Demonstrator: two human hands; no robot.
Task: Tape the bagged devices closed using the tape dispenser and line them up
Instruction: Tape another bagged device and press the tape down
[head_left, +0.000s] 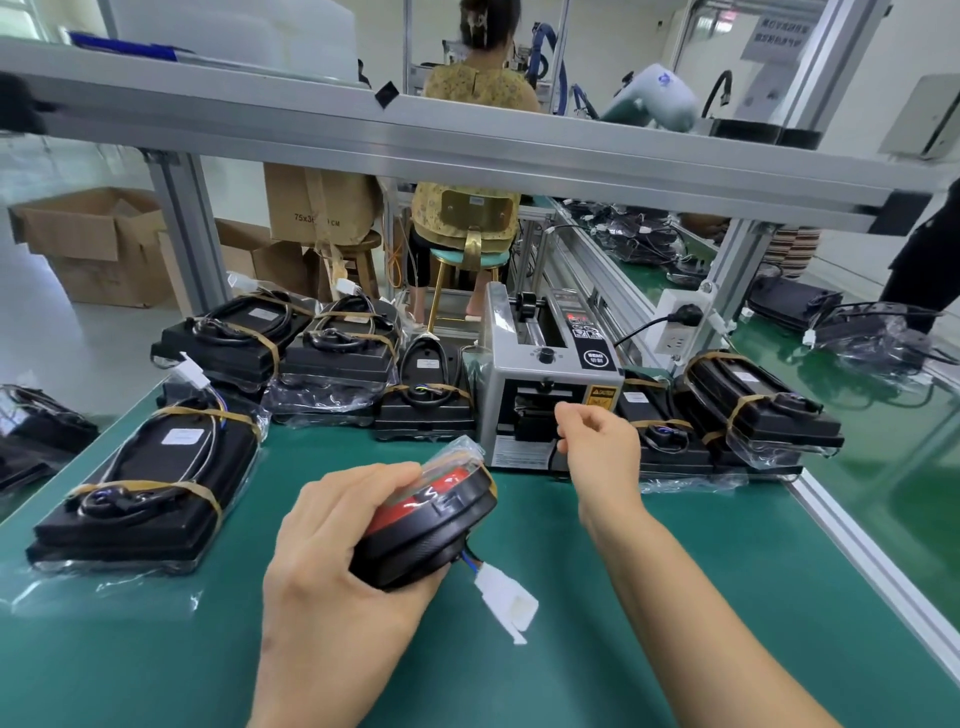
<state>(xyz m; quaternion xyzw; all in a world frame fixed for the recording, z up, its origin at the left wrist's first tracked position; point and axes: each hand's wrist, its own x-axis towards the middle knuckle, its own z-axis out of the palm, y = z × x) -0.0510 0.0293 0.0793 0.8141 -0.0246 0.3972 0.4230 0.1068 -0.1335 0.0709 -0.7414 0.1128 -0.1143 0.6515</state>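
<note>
My left hand (332, 551) grips a black and red bagged device (436, 525) above the green mat, tilted on its edge, with a white connector (506, 605) hanging from its wires. The grey tape dispenser (545, 379) stands at the middle back of the mat. My right hand (597, 447) is at the dispenser's front outlet, fingers curled and pinching there; no tape strip can be made out. Several taped, bagged black devices (156, 483) lie at the left, and others (332, 348) sit in a row behind.
More bagged devices (753, 410) lie right of the dispenser. A white power socket (678, 325) with a plug sits behind it. An aluminium frame rail (467, 150) crosses overhead. A person sits on a stool beyond the bench. A conveyor with green belt (857, 415) runs at the right.
</note>
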